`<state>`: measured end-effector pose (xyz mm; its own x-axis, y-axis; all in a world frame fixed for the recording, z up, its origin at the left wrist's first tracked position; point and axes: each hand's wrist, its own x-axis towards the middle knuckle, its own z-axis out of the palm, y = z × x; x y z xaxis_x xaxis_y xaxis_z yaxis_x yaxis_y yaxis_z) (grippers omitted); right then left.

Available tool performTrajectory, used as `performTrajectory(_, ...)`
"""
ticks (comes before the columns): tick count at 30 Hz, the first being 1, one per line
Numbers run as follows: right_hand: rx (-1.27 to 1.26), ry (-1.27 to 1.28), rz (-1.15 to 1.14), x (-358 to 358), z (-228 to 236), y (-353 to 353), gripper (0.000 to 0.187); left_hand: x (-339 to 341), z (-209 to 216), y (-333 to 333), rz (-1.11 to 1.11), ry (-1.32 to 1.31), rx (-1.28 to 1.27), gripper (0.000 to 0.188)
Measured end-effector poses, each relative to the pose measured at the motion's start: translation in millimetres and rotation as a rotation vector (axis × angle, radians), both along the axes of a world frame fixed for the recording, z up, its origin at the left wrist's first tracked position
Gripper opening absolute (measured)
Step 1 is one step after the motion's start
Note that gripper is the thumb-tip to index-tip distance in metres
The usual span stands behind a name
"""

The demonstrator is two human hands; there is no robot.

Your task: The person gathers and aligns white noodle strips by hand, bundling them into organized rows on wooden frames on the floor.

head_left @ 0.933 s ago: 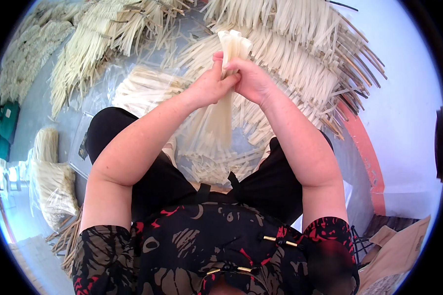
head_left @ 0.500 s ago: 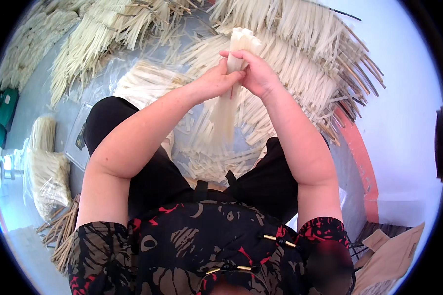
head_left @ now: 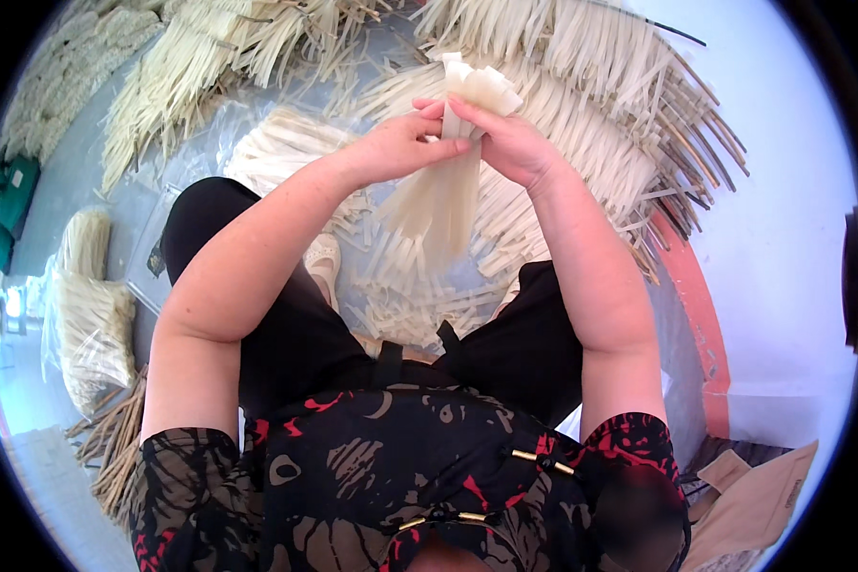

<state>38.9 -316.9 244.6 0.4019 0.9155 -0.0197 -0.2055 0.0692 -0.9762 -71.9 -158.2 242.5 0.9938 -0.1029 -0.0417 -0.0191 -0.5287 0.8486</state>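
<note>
Strip bundle (head_left: 443,205), one, found between my two hands, flared at its far end. Left to right: one bagged lot of strips (head_left: 93,329); sticks (head_left: 114,448), overlapped past counting; my left hand (head_left: 396,148), arm reaching forward and inward, fingers (head_left: 450,149) closed about the bundle; my right hand (head_left: 517,145), arm likewise inward, clasping it too; spread strips (head_left: 582,143), uncountable.

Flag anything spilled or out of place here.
Loose pale strips lie scattered on the floor between the shoes; they look stray compared with the orderly rows of strips at upper right. The held bundle looks intact.
</note>
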Motion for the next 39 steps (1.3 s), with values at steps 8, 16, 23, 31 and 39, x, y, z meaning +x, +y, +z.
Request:
performTrajectory(8,0.018,-0.119,0.013,-42.7,20.1,-1.6,0.045,-13.6,-14.0,-11.0,-0.074,0.094,-0.756,0.038)
performTrajectory(16,-0.171,-0.252,-0.134,-52.9,35.4,-16.3,0.051,-10.8,-15.5,-25.2,-0.334,0.132,-0.875,0.024)
performTrajectory(23,0.111,-0.360,-0.454,-56.5,65.2,-12.4,0.048,-10.5,6.0,-31.8,-0.331,0.343,-1.025,0.021)
performTrajectory(31,0.115,-0.104,-0.244,-17.3,37.0,-15.6,0.020,8.9,-8.3,-46.9,-0.273,0.374,-1.300,0.023)
performTrajectory(39,0.077,-0.369,-0.381,-3.8,-9.2,5.5,0.054,28.2,-56.0,-10.6,0.031,0.290,-1.429,0.019)
